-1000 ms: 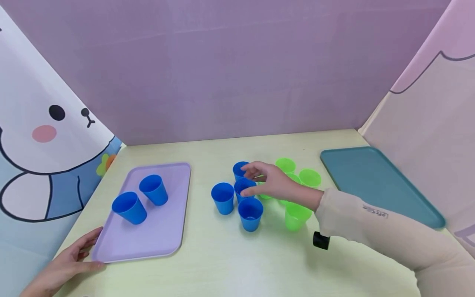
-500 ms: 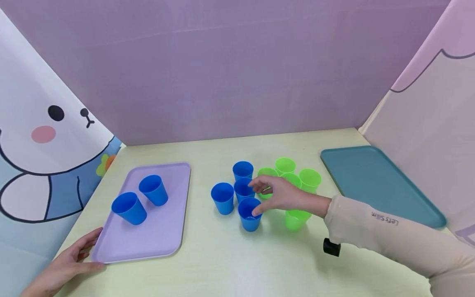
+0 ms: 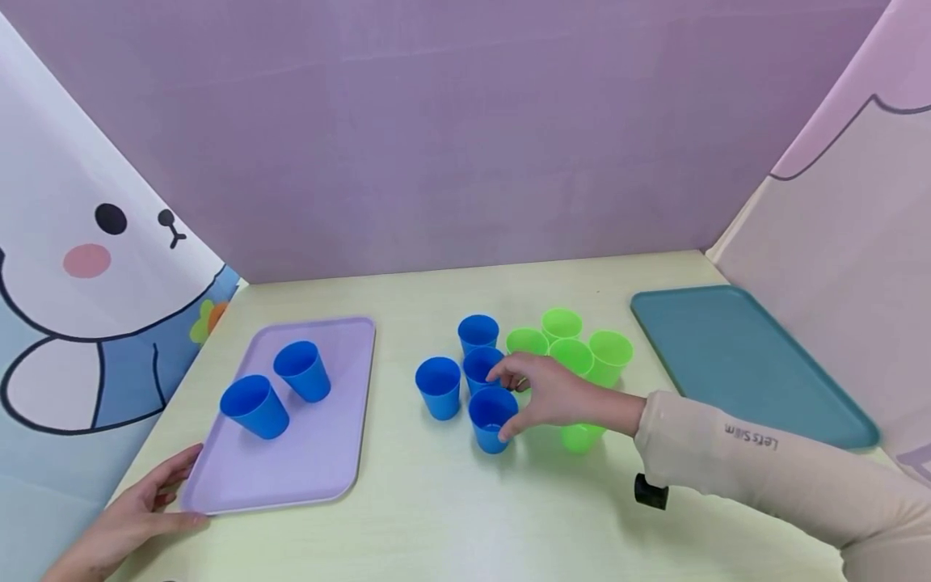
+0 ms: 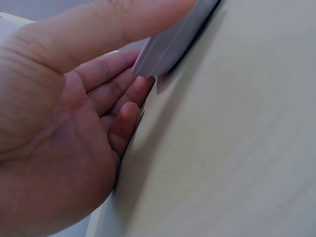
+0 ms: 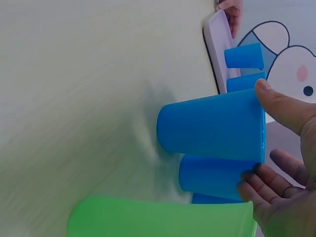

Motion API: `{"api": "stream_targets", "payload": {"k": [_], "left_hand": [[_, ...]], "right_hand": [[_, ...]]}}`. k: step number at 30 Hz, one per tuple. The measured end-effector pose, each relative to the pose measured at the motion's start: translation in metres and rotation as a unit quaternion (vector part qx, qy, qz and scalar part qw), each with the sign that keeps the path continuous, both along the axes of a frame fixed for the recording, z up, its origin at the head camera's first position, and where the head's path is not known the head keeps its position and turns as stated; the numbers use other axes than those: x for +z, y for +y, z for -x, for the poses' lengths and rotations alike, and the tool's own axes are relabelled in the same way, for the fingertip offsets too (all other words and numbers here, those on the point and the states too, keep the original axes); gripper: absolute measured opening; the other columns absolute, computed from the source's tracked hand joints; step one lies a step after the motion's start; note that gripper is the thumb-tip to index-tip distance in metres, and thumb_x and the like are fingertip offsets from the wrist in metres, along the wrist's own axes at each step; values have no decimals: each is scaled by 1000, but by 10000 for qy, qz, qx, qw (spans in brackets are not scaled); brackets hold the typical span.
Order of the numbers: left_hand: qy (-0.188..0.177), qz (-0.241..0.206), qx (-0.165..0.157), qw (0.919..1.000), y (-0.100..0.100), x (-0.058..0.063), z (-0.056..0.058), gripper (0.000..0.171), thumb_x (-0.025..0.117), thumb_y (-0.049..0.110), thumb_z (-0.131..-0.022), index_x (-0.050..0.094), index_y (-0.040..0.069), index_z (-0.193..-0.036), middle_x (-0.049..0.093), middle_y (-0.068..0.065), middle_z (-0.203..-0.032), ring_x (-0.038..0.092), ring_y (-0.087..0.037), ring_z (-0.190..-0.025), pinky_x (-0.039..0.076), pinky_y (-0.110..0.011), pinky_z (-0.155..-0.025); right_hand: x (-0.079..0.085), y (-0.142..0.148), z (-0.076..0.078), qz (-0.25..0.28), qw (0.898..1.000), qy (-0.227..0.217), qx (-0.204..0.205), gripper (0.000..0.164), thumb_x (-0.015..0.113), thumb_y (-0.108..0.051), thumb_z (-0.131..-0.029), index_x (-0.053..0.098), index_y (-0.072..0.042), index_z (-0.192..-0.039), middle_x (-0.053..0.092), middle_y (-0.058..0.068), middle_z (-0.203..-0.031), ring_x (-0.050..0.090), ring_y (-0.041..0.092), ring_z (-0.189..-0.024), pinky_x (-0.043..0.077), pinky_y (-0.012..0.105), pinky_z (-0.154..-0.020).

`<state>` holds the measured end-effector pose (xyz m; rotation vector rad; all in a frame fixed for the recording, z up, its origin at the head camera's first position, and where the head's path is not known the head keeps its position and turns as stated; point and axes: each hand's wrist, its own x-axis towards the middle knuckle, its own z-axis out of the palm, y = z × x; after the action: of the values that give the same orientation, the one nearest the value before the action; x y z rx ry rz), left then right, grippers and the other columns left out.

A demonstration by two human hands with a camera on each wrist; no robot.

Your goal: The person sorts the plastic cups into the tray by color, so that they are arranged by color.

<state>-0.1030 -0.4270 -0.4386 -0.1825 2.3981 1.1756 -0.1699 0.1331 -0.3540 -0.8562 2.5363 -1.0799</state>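
At the lower left in the head view, my left hand (image 3: pixel 124 517) holds the near left corner of a lilac tray (image 3: pixel 320 477); thumb and fingers lie on either side of that corner. Two blue cups (image 3: pixel 254 406) stand on the tray. My right hand (image 3: pixel 556 392) spreads around the rim of the front blue cup (image 5: pixel 212 123) of a cluster on the table. Its thumb is at the rim's near side. The other fingers reach past the far side, beside another blue cup (image 5: pixel 212 173), and a firm grip does not show.
Further blue cups (image 3: pixel 439 388) stand left of and behind the front one. Several light green cups (image 3: pixel 609 356) cluster close to the right, partly behind my right hand. A teal tray (image 3: pixel 756 364) lies at the table's right side. Fabric walls (image 3: pixel 465 145) enclose the table.
My right hand has come down and toward me, from over the middle blue cup to the rim of the front one. My left hand and the lilac tray have stayed put.
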Motion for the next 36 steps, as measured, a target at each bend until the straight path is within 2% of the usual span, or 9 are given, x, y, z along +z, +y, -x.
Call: {"api": "stream_targets", "payload": {"k": [6,15,20,23,30,36], "left_hand": [[-33,-60,34,10000,0,1,0,103,72,27,-93,-4,-5,-156,9,-39,-154,24,-53,-133,29,-69,-106],[20,-73,1,10000,0,2,0,102,72,25,-94,-4,-5,-156,9,-39,-154,25,-54,-133,31,-68,-106],[-9,-28,-16,10000,0,2,0,102,71,26,-94,-3,-4,-156,10,-38,-155,25,-52,-133,36,-60,-104],[-2,22,-35,10000,-1,1,-1,101,71,26,-94,-3,-4,-156,10,-39,-155,26,-51,-133,38,-56,-102],[25,-9,-17,10000,-1,1,-1,101,71,26,-94,-3,-5,-156,10,-39,-154,25,-53,-133,33,-66,-105],[-9,20,20,10000,0,0,0,103,72,27,-93,-3,-4,-156,10,-39,-154,25,-53,-133,31,-67,-106]], "right_hand": [[-2,0,0,-143,9997,171,44,66,94,-26,-68,64,0,-122,66,0,-105,61,17,-98,54,37,-89],[-2,-1,0,-237,9995,194,76,63,92,-25,-70,67,-1,-122,67,1,-108,62,17,-99,54,42,-91],[3,-2,-2,-327,9988,290,206,61,92,-25,-71,68,-1,-121,66,0,-108,62,16,-97,55,41,-90],[8,-4,-2,-204,9992,230,269,59,91,-24,-72,68,-2,-121,66,0,-110,63,15,-99,54,41,-92],[16,-9,-4,-1,9990,128,420,58,91,-24,-73,69,-2,-122,66,1,-113,66,14,-100,54,38,-93],[22,-19,-4,58,9982,172,574,57,91,-25,-73,70,-5,-122,64,-3,-108,64,11,-98,54,31,-91]]}}
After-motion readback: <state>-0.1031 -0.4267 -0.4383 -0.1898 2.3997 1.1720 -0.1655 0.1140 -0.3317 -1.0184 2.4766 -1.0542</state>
